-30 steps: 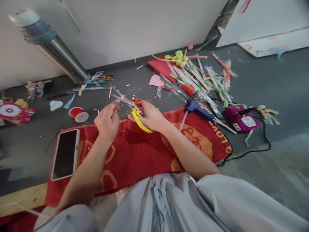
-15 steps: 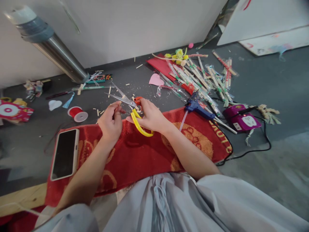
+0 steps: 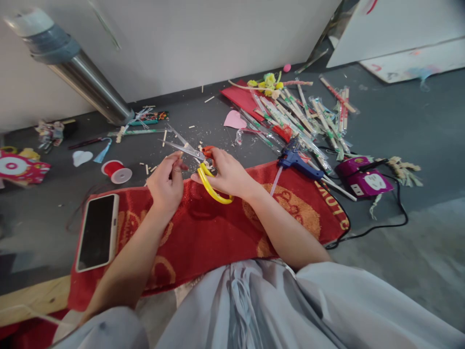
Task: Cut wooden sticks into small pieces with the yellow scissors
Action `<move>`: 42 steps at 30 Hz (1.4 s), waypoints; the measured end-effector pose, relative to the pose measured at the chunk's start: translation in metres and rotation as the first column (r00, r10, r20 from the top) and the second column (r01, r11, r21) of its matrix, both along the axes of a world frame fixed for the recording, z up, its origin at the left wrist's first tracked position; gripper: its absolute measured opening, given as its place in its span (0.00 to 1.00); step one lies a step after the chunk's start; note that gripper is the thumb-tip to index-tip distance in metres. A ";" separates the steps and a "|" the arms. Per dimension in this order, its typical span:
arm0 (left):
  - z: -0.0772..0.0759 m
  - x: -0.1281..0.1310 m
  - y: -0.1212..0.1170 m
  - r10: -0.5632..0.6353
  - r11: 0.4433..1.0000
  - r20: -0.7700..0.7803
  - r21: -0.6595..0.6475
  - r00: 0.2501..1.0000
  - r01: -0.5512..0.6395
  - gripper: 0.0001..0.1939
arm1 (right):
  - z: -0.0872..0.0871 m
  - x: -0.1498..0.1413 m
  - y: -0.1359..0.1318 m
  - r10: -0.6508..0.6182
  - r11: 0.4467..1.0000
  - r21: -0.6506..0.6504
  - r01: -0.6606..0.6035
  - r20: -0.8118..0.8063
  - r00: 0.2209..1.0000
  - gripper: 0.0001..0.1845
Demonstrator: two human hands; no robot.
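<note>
Yellow letters "LOV", red towel

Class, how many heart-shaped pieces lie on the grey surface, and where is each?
2: a pink heart near the red sheet, and a white heart left of the red spool. More may be hidden under the wrapped sticks.

1. The single camera sat on the wearer's head, facing forward and down.
2. The lap lay nearest, the left hand and right hand near mid-frame.
3. Farther off, the table reached a pale panel.
</note>
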State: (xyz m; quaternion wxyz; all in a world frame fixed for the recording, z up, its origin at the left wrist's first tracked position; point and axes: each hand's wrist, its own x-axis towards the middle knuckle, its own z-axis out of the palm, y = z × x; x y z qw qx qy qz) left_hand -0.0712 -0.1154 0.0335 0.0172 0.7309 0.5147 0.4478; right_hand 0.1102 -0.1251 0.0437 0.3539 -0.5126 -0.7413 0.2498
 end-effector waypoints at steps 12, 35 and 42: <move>0.003 -0.006 0.002 -0.022 1.000 -0.084 -0.002 0.996 0.022 0.17 | 0.002 0.001 -0.001 0.014 0.999 -0.041 -0.014 0.001 1.000 0.34; 0.000 -0.009 0.010 0.051 0.997 -0.122 0.068 0.991 -0.043 0.16 | 0.002 0.000 0.001 -0.037 0.997 -0.071 0.038 0.026 0.999 0.35; -0.001 -0.009 0.011 0.048 0.998 -0.096 0.051 0.994 -0.043 0.14 | -0.001 0.000 0.001 -0.038 0.999 -0.024 0.038 0.017 0.999 0.35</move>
